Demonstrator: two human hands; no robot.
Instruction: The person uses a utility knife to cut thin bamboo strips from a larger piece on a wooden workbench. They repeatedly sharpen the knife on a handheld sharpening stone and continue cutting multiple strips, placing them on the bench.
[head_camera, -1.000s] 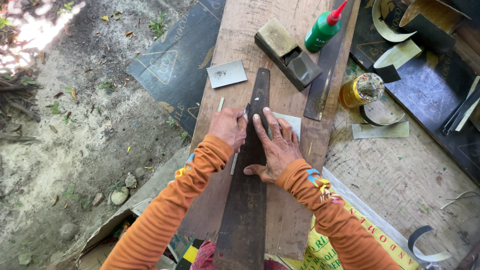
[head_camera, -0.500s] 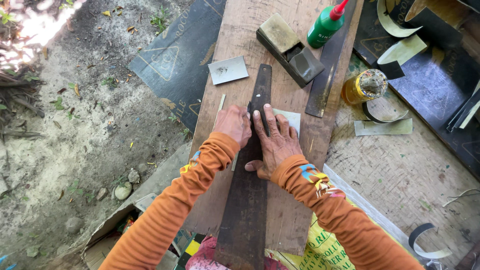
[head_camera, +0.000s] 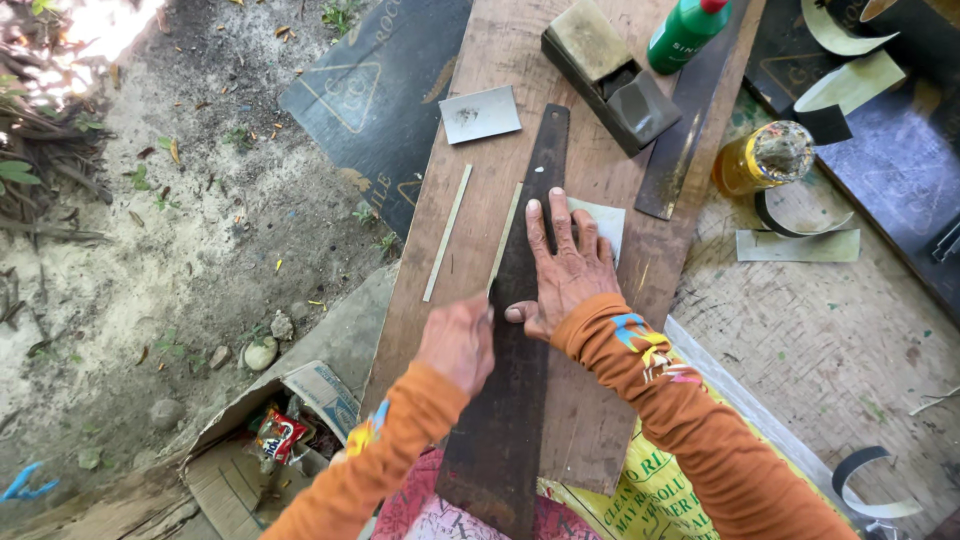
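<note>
Wooden board (head_camera: 600, 60) under long dark strip (head_camera: 515, 330)

A single view is provided, taken from a camera worn on the head and directed steeply downward. The wooden bench (head_camera: 600, 190) is seen from close above, running from bottom centre toward the top edge. Bare ground (head_camera: 180, 260) is taken in at left, a woven mat (head_camera: 820, 340) at right. The upper left corner is overexposed, probably by sunlight.

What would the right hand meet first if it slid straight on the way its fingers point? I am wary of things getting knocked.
Probably the grey block; right hand lies flat.
</note>
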